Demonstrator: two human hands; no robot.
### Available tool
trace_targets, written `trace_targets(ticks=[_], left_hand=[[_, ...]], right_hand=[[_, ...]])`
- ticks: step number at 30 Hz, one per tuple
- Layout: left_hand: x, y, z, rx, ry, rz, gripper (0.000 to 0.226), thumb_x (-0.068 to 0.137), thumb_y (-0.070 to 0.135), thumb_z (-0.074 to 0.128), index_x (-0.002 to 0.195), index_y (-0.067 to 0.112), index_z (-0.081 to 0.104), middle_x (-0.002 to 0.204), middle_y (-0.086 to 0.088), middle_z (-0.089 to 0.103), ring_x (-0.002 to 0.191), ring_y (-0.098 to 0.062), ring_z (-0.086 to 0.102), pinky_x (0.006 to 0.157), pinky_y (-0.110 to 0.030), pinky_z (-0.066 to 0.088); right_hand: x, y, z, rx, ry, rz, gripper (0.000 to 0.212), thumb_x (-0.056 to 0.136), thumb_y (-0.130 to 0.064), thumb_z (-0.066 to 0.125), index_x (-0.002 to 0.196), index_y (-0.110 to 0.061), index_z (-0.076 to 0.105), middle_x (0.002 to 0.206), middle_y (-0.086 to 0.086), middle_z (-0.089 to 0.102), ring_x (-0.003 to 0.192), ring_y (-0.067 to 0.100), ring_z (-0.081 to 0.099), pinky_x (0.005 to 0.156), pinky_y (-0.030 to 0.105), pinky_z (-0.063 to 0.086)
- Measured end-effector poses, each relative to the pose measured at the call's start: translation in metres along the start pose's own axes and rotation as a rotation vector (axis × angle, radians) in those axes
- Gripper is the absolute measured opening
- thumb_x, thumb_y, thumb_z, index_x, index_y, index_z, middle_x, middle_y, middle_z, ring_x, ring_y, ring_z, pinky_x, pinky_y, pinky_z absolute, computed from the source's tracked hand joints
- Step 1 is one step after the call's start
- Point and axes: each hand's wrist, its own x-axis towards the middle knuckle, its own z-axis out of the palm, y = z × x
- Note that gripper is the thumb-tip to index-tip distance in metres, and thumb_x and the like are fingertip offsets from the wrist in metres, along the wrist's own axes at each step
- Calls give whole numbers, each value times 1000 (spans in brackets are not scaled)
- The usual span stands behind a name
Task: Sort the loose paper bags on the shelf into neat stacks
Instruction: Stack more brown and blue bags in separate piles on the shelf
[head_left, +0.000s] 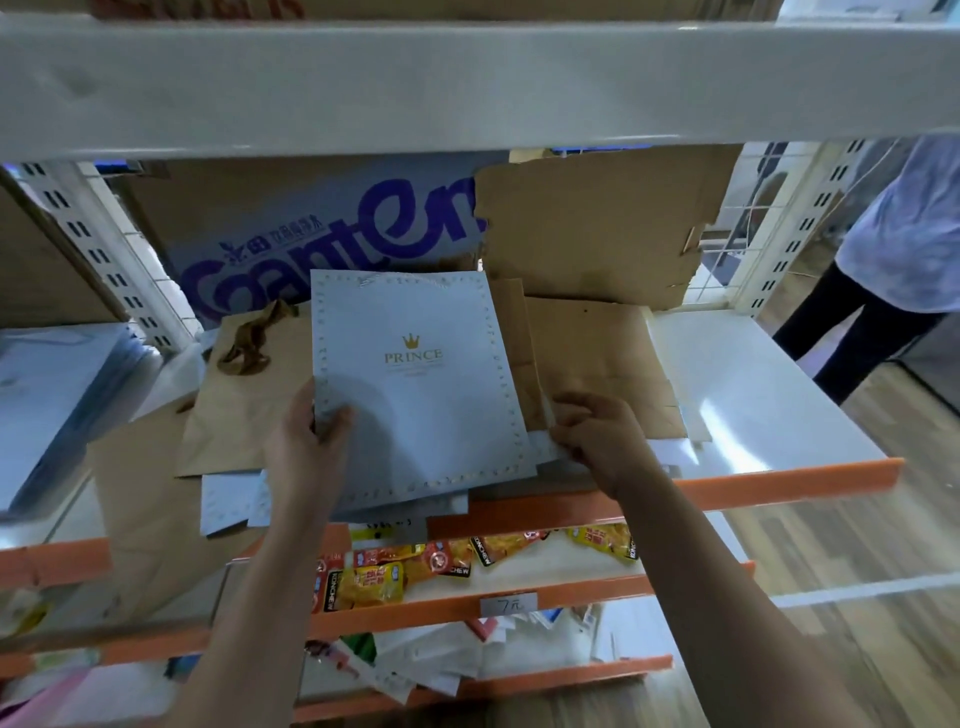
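- A white PRINCE bag (415, 384) with a gold crown lies flat on top of the pile, at the front middle of the shelf (753, 395); its lower edge juts over the orange rail (779, 480)
- The left hand (306, 441) grips this bag's left edge; the thumb lies curled on top and the fingers are tucked out of sight beneath
- The right hand (597, 441) is at the bag's right edge; its curled fingers pinch a white edge that sticks out just under the top bag
- Lower white bags (234, 499) fan out crookedly beneath it, towards the front left
- Brown paper bags (249, 410) lie loose under the white ones on the left; 1 has a twisted handle; more brown bags (597, 353) lie askew on the right
- Behind the pile stand a cardboard box (322, 223) with purple lettering and a torn cardboard sheet (597, 223)
- Yellow snack packets (379, 577) lie on the next shelf down
- A person (893, 234) stands at the far right
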Motion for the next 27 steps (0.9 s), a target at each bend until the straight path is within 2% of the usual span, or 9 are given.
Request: trace_targets(ticks=[3,6,9,11,13,16,18,22,27], left_hand=[[2,1,6,22,-13,-4,30,92,18,59,121,24,59,105,7,67,92,-13,63,77,-43,56],[1,3,12,14,-21,-13,29,92,20,59,121,26,58,105,8,65,90,-13,62,71,-37,55],[-1,7,16,17,-5,-24,27,93,22,60,116,35,55,96,15,61,84,-8,58,60,-25,46],[-3,9,17,-2,-11,-39,29,93,22,59,116,40,54,93,20,58,82,-3,57,60,-25,46],[-4,9,19,-8,-19,-48,31,94,22,58,122,34,56,97,14,61,84,-6,59,63,-29,49],[-3,11,22,18,-7,-37,32,94,20,58,125,27,57,103,7,63,87,-14,60,65,-31,51],[-3,12,23,15,1,-26,31,93,19,59,122,28,58,98,10,63,86,-15,61,65,-32,52],[-6,15,25,16,2,-25,30,91,18,59,120,28,59,100,8,66,87,-15,63,69,-39,55],[-12,22,29,19,11,40,28,90,18,58,117,27,60,99,6,66,83,-14,63,58,-30,49]], right_hand=[[3,-5,-12,45,157,-31,42,78,17,60,109,-10,65,77,7,61,60,10,60,45,17,45],[3,-9,-33,-17,281,-98,41,76,18,58,102,-12,67,87,12,64,81,24,61,63,27,53],[-2,-12,-64,30,359,-138,43,75,21,50,106,-5,65,79,16,64,70,26,58,63,28,52],[-4,-13,-87,-5,395,-111,43,75,18,47,110,-1,64,76,14,61,67,24,55,58,27,50],[-5,-12,-102,-72,389,-61,40,76,13,46,108,-1,67,79,11,60,70,23,54,58,28,47],[-5,-12,-103,-164,269,-6,16,87,-7,59,99,-8,69,90,8,67,80,24,62,67,33,53],[-3,-9,-99,-238,180,3,17,88,-21,67,102,-11,66,96,6,69,86,24,66,77,38,56],[-2,-3,-108,-191,210,-32,15,90,-12,64,104,-9,65,102,14,69,90,30,67,83,43,56],[-13,8,-136,35,355,-90,18,86,1,62,99,-12,64,93,11,69,79,27,63,78,40,52]])
